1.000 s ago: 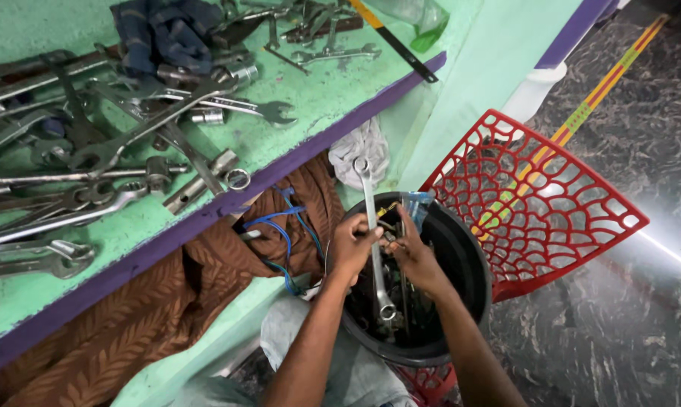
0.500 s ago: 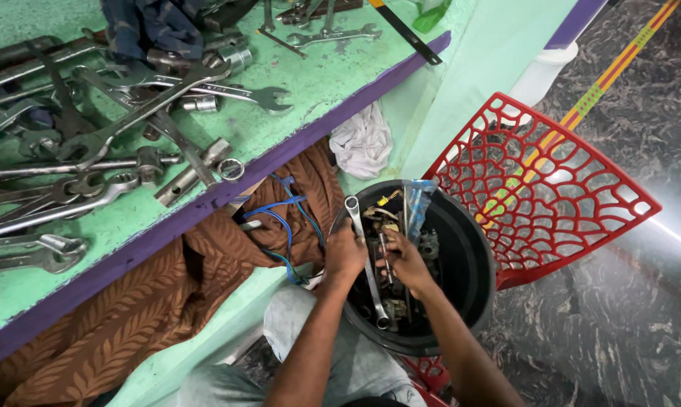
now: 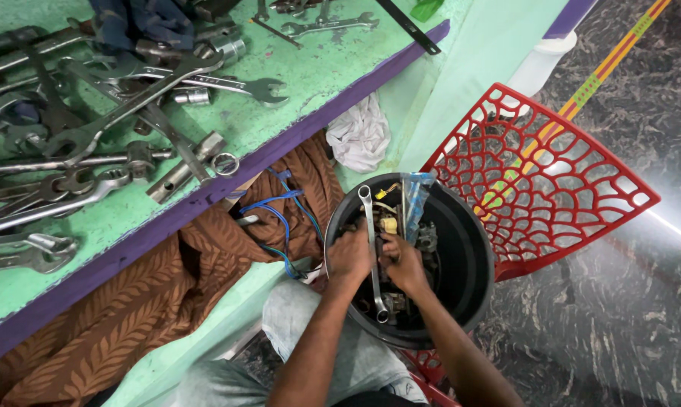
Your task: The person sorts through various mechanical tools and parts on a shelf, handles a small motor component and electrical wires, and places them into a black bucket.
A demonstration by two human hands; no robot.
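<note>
Head view shows my left hand [image 3: 349, 256] and right hand [image 3: 402, 262] both closed around the long wrench [image 3: 372, 252] in the black bucket [image 3: 472, 260], so I'd lift it straight, clear of the tangled parts [image 3: 423, 240].

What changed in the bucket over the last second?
The long silver ring spanner, raised above the black round bucket before, has sunk lower among the parts inside. The left hand and right hand stay beside it. Green bench and red plastic chair seat unchanged.
</note>
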